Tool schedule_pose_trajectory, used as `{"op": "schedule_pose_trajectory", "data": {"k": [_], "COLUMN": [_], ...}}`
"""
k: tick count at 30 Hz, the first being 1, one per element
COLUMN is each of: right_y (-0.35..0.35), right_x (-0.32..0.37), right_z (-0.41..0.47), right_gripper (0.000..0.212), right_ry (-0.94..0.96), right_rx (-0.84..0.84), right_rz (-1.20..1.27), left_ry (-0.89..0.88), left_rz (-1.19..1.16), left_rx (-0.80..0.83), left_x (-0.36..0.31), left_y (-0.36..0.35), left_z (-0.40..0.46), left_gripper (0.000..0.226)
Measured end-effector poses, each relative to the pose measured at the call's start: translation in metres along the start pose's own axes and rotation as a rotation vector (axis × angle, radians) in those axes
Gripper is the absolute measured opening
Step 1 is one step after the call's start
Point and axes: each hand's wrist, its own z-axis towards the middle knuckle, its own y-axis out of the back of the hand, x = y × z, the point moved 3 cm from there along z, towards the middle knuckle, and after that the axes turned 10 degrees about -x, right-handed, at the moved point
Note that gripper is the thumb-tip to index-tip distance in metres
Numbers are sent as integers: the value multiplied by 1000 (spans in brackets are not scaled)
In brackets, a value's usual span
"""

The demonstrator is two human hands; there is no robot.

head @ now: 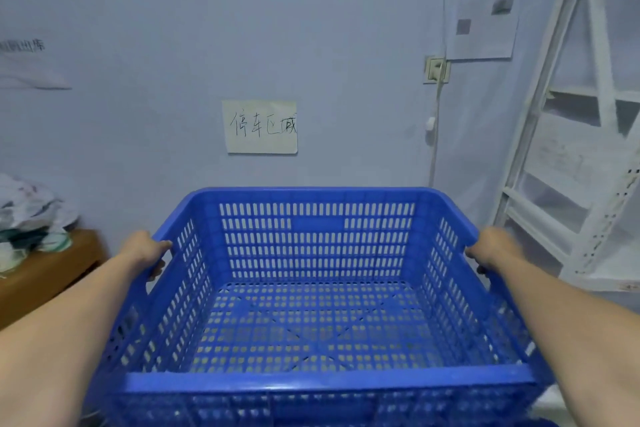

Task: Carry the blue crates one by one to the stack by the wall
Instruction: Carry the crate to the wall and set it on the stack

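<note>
Both hands clamp the blue crate (311, 288) by its side rims, left hand (147, 251) at nine o'clock, right hand (493, 250) at three; crate dead centre, wall (311, 28) straight ahead at twelve.

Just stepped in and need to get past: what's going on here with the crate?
A person is carrying an empty blue crate, the left hand and right hand each gripping a side rim. They face a wall with a handwritten paper sign. A white shelving rack stands on the right.
</note>
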Motion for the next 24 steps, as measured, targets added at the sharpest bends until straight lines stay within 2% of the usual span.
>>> {"op": "schedule_pose_trajectory", "data": {"k": [2, 6, 9, 15, 19, 24], "right_y": [-16, -56, -87, -142, -167, -189], "right_x": [24, 68, 96, 151, 174, 189], "right_z": [22, 58, 71, 87, 97, 109], "right_gripper": [20, 14, 8, 17, 9, 22], "right_ry": [-5, -11, -23, -76, -120, -158], "right_rx": [0, -4, -10, -22, -33, -41], "right_rz": [8, -1, -5, -10, -30, -55], "left_ry": [1, 3, -8, -25, -64, -90], "left_rz": [-5, -20, -24, -13, 9, 49], "left_rx": [-31, -39, -24, 22, 51, 92], "left_x": [-1, 5, 12, 14, 9, 11], "left_y": [-6, -23, -37, -56, -67, -92], "left_z": [31, 103, 159, 264, 316, 352], "left_gripper": [21, 20, 20, 28, 30, 28]}}
